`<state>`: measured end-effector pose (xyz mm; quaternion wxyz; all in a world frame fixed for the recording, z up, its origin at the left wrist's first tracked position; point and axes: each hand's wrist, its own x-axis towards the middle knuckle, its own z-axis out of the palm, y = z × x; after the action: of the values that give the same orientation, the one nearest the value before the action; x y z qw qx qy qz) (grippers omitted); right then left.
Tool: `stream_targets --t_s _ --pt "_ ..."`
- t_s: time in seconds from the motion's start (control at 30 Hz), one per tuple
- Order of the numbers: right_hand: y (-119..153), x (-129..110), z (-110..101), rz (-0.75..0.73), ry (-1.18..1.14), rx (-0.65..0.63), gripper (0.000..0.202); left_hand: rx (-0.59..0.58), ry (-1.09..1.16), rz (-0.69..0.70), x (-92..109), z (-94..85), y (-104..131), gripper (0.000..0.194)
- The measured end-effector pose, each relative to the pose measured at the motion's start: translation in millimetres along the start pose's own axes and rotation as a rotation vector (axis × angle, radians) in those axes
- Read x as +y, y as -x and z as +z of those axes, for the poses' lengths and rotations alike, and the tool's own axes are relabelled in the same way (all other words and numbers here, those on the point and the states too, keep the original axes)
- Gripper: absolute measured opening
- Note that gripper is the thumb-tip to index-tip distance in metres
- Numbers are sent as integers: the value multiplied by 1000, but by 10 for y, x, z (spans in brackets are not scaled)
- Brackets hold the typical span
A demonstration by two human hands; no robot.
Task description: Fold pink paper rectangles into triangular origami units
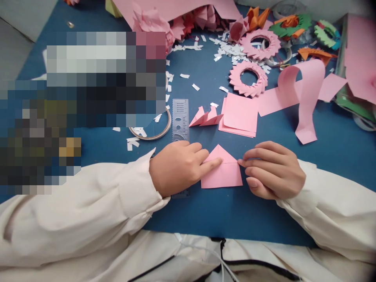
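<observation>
A folded piece of pink paper [221,174] lies flat on the table in front of me, its top corners folded down into a roof-like point. My left hand [183,164] holds it down, index finger stretched onto the folded flap and the other fingers curled over a clear plastic ruler [180,117]. At the paper's right corner, my right hand [272,170] touches the edge with a fingertip, its fingers loosely extended and apart. Just beyond are small folded pink pieces [207,117] and a stack of pink paper squares [239,115].
Pink folded-paper rings [249,78] and a curled pink paper strip [314,90] lie farther back. White paper scraps [227,51] are scattered about. A roll of tape [151,135] rests left of the ruler. Orange and green paper pieces [290,25] sit at the back right. Blurred blocks hide the left side.
</observation>
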<state>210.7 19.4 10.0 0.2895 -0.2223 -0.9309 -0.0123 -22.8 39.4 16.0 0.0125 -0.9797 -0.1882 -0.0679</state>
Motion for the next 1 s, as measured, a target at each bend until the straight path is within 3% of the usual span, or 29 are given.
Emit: stream_targets --t_s 0.23,0.47,0.73,0.87,1.0 --pt "16 -2 6 -20 15 -5 28 35 51 105 20 17 -11 32" --pt "-3 12 16 -16 41 -87 19 8 112 45 30 42 0 35" --pt "30 -8 2 -25 21 -12 25 23 116 22 36 24 -19 32" --pt "-20 6 23 -9 46 -103 15 36 113 21 32 23 -22 33" --pt "-18 -18 12 -71 83 -102 22 35 104 13 27 12 -17 30"
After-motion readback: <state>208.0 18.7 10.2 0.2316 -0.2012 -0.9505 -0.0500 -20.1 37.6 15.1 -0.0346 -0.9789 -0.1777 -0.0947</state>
